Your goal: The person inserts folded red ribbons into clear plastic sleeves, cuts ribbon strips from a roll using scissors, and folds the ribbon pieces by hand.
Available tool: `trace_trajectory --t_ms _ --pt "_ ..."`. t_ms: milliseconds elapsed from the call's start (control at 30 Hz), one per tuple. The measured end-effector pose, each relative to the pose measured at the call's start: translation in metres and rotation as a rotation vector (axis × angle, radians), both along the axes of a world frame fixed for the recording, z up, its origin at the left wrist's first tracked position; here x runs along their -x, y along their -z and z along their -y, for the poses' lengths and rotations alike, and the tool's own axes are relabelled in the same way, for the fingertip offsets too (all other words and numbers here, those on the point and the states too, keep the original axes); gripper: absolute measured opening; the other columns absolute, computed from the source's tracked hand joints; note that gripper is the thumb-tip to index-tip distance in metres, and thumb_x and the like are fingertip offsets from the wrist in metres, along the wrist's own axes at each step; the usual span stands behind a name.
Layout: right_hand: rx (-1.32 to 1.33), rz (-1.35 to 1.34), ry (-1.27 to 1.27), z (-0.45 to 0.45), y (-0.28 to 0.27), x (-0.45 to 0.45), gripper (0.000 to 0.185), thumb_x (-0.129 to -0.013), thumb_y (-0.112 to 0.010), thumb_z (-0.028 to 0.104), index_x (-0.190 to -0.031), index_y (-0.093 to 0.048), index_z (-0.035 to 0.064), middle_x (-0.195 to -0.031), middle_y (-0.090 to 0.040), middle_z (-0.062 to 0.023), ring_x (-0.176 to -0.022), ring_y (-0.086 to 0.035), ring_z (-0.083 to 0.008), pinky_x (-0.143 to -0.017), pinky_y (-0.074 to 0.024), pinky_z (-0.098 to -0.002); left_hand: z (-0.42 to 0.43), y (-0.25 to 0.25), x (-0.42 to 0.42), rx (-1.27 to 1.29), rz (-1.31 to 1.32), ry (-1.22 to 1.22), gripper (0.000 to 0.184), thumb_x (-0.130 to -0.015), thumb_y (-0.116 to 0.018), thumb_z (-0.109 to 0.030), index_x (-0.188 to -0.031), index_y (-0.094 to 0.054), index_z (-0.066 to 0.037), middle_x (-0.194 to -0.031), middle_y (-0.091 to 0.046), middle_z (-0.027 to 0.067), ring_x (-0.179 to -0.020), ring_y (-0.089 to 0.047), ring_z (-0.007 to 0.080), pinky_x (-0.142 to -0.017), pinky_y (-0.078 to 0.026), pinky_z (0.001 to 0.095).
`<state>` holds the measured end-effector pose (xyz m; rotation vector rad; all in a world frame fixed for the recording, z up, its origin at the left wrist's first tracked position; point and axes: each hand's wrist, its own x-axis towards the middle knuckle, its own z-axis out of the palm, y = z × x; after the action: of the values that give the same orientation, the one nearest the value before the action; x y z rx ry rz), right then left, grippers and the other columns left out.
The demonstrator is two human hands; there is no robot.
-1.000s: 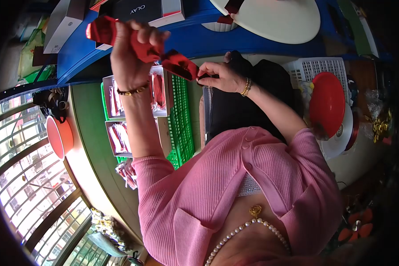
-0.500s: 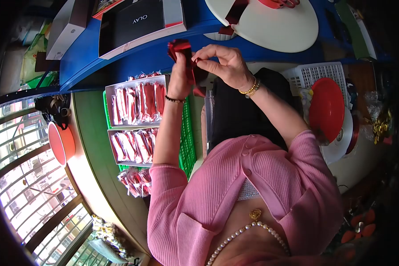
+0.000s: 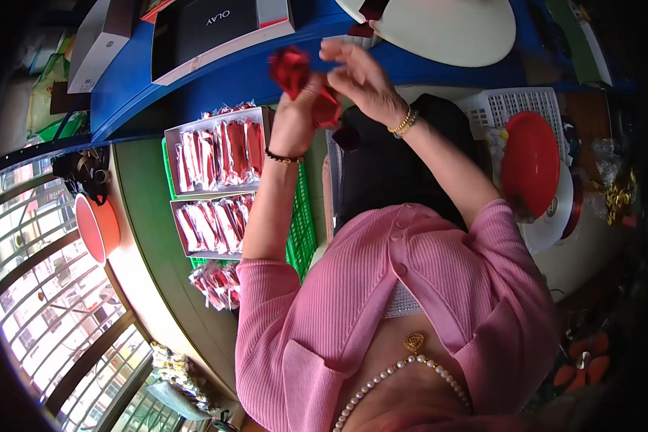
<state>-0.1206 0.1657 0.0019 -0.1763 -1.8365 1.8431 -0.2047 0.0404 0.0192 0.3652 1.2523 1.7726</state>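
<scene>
My left hand (image 3: 295,119), with a dark bead bracelet at its wrist, is closed around a bunched, shiny red ribbon (image 3: 291,70). The folds stick up above the thumb, blurred by motion, and a loose red length hangs down on the palm side with a darker end lower. My right hand (image 3: 363,83), wearing gold bracelets, is raised just to the right of the ribbon. Its fingers are apart, and nothing shows between them. Beyond it, a dark red strip (image 3: 372,9) lies over the edge of a cream round board (image 3: 446,32) on the blue table.
At the left, boxes of wrapped red pieces (image 3: 219,155) stand on a green crate (image 3: 306,216). A black OLAY box (image 3: 219,29) lies on the blue table (image 3: 133,93). To the right are a red bowl (image 3: 531,165) and a white basket (image 3: 522,104). Black cloth (image 3: 407,165) covers my lap.
The right fingers have come off the ribbon and spread, moving slightly up. My left hand has turned the ribbon, and its loose length now shows more. The view has shifted a little.
</scene>
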Motion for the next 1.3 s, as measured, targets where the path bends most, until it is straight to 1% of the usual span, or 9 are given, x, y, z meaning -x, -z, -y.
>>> trace_trajectory --t_ms 133,333,433,533,567,667,967,1067,1300 --pt "0.36 0.142 -0.384 0.029 0.033 -0.041 0.049 -0.085 -0.061 0.014 -0.125 -0.035 0.0016 -0.101 -0.054 -0.0069 -0.091 -0.054 -0.0117 -0.081 -0.0442 -0.0241 0.001 -0.001 0.012 -0.253 0.303 -0.059 0.026 -0.095 -0.041 -0.026 -0.094 -0.051 -0.002 -0.079 -0.059 0.0071 -0.073 -0.061 0.0225 -0.075 -0.05 0.0375" --pt "0.404 0.224 -0.335 0.013 -0.02 -0.085 0.044 -0.087 -0.052 0.006 -0.127 -0.035 0.0006 -0.086 -0.059 -0.0078 -0.071 -0.058 -0.0108 -0.067 -0.0457 -0.022 0.002 0.024 0.012 -0.086 0.23 -0.051 0.03 -0.094 -0.044 -0.033 -0.09 -0.053 -0.004 -0.061 -0.045 0.0014 -0.05 -0.043 0.0132 -0.063 -0.046 0.0309" --pt "0.409 0.157 -0.283 -0.006 -0.031 -0.08 0.042 -0.092 -0.048 0.029 -0.122 -0.043 -0.0006 -0.092 -0.061 -0.0115 -0.071 -0.058 -0.0121 -0.068 -0.0468 -0.0236 -0.008 0.019 -0.015 0.091 0.11 0.015 0.039 -0.091 -0.047 -0.042 -0.09 -0.054 -0.003 -0.06 -0.048 0.002 -0.047 -0.043 0.0112 -0.052 -0.042 0.0238" --pt "0.292 0.222 -0.301 -0.024 -0.034 -0.067 0.069 -0.091 -0.024 0.059 -0.118 -0.049 0.0002 -0.095 -0.062 -0.0118 -0.069 -0.058 -0.0113 -0.063 -0.045 -0.0219 -0.015 0.028 -0.047 -0.07 0.117 0.126 0.059 -0.085 -0.048 -0.056 -0.116 -0.048 -0.005 -0.081 -0.058 0.0026 -0.058 -0.049 0.0081 -0.049 -0.036 0.0194" --pt "0.327 0.294 -0.232 -0.024 -0.034 -0.063 0.08 -0.086 -0.022 0.067 -0.11 -0.056 -0.0015 -0.082 -0.065 -0.0082 -0.062 -0.06 -0.0107 -0.056 -0.0444 -0.0211 -0.005 0.049 -0.036 -0.061 0.103 0.358 0.073 -0.08 -0.049 -0.062 -0.127 -0.041 -0.008 -0.102 -0.057 0.0049 -0.089 -0.056 0.0137 -0.077 -0.046 0.0288" --pt "0.152 0.511 -0.378 -0.039 -0.035 -0.061 0.087 -0.079 -0.027 0.075 -0.099 -0.061 -0.0019 -0.073 -0.063 -0.0069 -0.053 -0.058 -0.0107 -0.056 -0.0442 -0.0224 -0.013 0.028 -0.05 -0.191 0.031 0.473 0.094 -0.068 -0.061 -0.066 -0.135 -0.03 -0.008 -0.113 -0.05 0.0037 -0.092 -0.05 0.0107 -0.08 -0.046 0.0299" --pt "-0.023 0.335 -0.012 -0.017 -0.03 -0.074 0.062 -0.087 -0.04 0.059 -0.102 -0.056 0.0008 -0.073 -0.059 -0.0049 -0.06 -0.059 -0.0115 -0.058 -0.0459 -0.0237 -0.006 0.03 -0.085 -0.104 0.217 0.324 0.065 -0.074 -0.065 -0.054 -0.12 -0.045 -0.013 -0.088 -0.052 -0.0023 -0.074 -0.051 0.0076 -0.081 -0.048 0.0342" --pt "0.054 0.249 0.095 -0.011 -0.028 -0.086 0.056 -0.09 -0.04 0.053 -0.108 -0.054 0.0012 -0.074 -0.06 -0.0052 -0.06 -0.058 -0.011 -0.058 -0.0458 -0.0235 -0.003 0.05 -0.089 -0.15 0.348 0.392 0.072 -0.078 -0.058 -0.055 -0.13 -0.038 -0.01 -0.104 -0.052 0.0013 -0.092 -0.053 0.0138 -0.086 -0.047 0.0429" --pt "0.33 0.128 -0.079 -0.01 -0.02 -0.119 0.061 -0.09 -0.035 0.055 -0.122 -0.044 0.0043 -0.088 -0.059 -0.0068 -0.067 -0.058 -0.0091 -0.059 -0.0472 -0.021 -0.006 0.047 -0.111 -0.16 0.487 0.344 0.066 -0.078 -0.056 -0.057 -0.122 -0.044 -0.009 -0.105 -0.055 0.0045 -0.091 -0.056 0.0179 -0.084 -0.047 0.0428"
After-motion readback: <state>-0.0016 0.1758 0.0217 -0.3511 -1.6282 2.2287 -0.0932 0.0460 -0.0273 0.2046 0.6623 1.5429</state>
